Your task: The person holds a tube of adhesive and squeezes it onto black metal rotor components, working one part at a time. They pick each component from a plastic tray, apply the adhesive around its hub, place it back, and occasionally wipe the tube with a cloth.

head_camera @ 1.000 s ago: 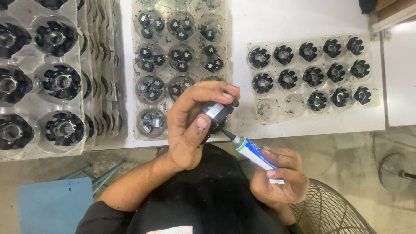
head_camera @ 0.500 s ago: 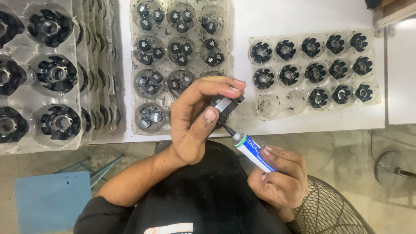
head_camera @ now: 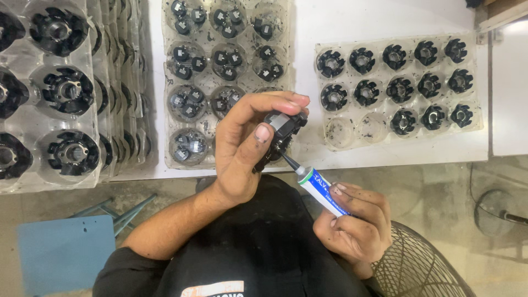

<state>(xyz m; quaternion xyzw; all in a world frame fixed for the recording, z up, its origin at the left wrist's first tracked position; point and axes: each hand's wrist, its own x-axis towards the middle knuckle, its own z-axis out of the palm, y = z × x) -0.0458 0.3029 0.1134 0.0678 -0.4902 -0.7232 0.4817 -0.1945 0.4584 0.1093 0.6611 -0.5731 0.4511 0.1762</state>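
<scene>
Head view: I am watching the left hand (head_camera: 242, 148) pinching the small black part (head_camera: 283, 129) in its fingers, now lifting slightly farther over the surface (head_camera: 385, 16), while the right hand (head_camera: 355, 223), fingers wrapped around the tube (head_camera: 322, 190), is keeping its nozzle on the part.

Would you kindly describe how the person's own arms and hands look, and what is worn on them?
Both hands are bare, with no gloves: the left hand and right hand show dark grime on fingers and nails. The left forearm is bare below a short black sleeve. No rings or watch show.
</scene>
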